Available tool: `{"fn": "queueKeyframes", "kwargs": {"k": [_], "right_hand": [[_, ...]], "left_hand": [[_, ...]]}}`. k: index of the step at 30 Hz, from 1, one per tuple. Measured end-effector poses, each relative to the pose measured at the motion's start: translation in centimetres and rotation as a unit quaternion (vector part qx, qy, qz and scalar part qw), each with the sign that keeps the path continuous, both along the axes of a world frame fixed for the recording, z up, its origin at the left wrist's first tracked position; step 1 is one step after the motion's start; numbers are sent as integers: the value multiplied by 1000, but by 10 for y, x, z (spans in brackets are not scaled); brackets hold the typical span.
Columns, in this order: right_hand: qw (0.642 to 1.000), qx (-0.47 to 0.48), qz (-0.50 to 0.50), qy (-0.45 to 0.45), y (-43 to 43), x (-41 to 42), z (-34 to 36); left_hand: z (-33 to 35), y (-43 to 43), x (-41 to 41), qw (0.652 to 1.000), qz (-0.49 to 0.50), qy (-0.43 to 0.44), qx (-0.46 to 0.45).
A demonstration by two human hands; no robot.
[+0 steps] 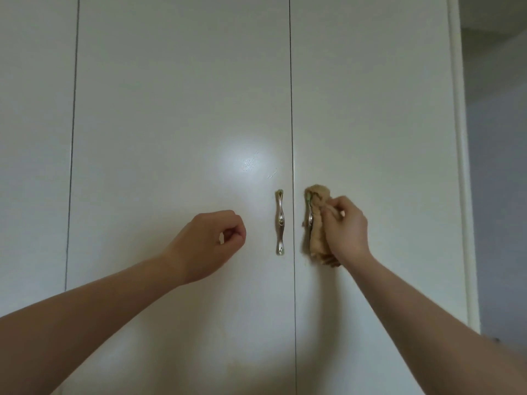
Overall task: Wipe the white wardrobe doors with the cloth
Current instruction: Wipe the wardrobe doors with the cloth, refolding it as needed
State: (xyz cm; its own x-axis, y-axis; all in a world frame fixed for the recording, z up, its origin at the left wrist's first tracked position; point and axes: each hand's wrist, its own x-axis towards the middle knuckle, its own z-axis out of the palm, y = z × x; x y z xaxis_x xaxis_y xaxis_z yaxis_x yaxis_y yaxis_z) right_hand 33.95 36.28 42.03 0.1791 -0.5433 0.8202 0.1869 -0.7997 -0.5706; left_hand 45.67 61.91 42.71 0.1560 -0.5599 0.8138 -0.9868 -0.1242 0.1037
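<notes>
At three o'clock of the bare handle (pixel 280 222), your right hand (pixel 346 226) grips the cloth (pixel 318 238), left hand (pixel 212 240) curled empty; cloth snagging could jerk the door (pixel 370 109) open.

Soft dim light, round glare on door (pixel 182 109), wide-angle edge bowing

There is one view only, from the person's head. It faces the doors (pixel 182 109) nearly straight on, so near that the left arm (pixel 85 323) and right arm (pixel 427 323), entering from the lower corners, reach them. The doors fill most of it; a wall (pixel 502 166) strip shows at the right.
</notes>
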Motion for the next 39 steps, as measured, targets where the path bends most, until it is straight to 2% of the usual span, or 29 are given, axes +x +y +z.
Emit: {"fn": "queueKeyframes", "kwargs": {"k": [2, 3, 5, 6, 7, 9, 10, 11, 14, 18, 21, 22, 24, 28, 30, 31, 34, 35, 36, 38, 39], "right_hand": [[997, -41, 2, 64, -7, -9, -14], [989, -79, -10, 125, -12, -16, -17], [948, -184, -60, 252, -16, -30, -14], [936, -219, -84, 263, -15, -35, -10], [945, -223, -100, 218, -12, -39, -2], [973, -198, -105, 52, 7, -40, 21], [970, -211, -117, 17, 19, -37, 32], [956, -245, -149, 54, 32, -30, 40], [841, -362, -279, 290, 61, -7, 46], [747, -427, -303, 411, 78, -7, 44], [685, -464, -266, 494, 77, -12, 18], [684, -459, -252, 508, 73, -15, 13], [712, -453, -243, 478, 60, -21, 12], [793, -472, -260, 284, 42, -17, 11], [823, -460, -232, 238, 33, -5, -12], [832, -456, -219, 228, 28, -1, -30], [818, -487, -195, 237, 4, -14, -90], [830, -467, -187, 241, -4, -24, -102], [857, -421, -186, 232, -12, -32, -107], [927, -280, -189, 163, -25, -38, -99], [948, -232, -183, 119, -25, -36, -92]], "left_hand": [[-1, -9, -1, 1000, 0, -2, 3], [-1, -12, -3, 1000, 1, -4, 8], [-1, -15, -6, 1000, 1, -5, 13], [1, -16, -7, 1000, -1, -5, 16], [4, -17, -8, 1000, -2, -6, 17], [9, -18, -9, 1000, -3, -13, 9], [11, -19, -10, 1000, -5, -17, 3], [12, -19, -12, 1000, -8, -19, -1], [10, -19, -15, 1000, -18, -16, -2], [1, -15, -11, 1000, -15, -20, 10], [-5, -10, -9, 999, -20, -16, 25], [-6, -9, -9, 999, -22, -14, 26], [-5, -5, -10, 999, -25, -7, 23], [0, 5, -5, 1000, -24, -7, 4], [-1, 5, -3, 1000, -24, 3, -4], [-5, 5, -2, 1000, -23, 8, -4], [-15, 4, -4, 1000, -22, 2, 12], [-17, 4, -4, 999, -25, -3, 20], [-18, 3, -5, 999, -28, -6, 23], [-16, -2, -5, 999, -28, -6, 15], [-14, -6, -6, 1000, -30, 2, 7]]}}
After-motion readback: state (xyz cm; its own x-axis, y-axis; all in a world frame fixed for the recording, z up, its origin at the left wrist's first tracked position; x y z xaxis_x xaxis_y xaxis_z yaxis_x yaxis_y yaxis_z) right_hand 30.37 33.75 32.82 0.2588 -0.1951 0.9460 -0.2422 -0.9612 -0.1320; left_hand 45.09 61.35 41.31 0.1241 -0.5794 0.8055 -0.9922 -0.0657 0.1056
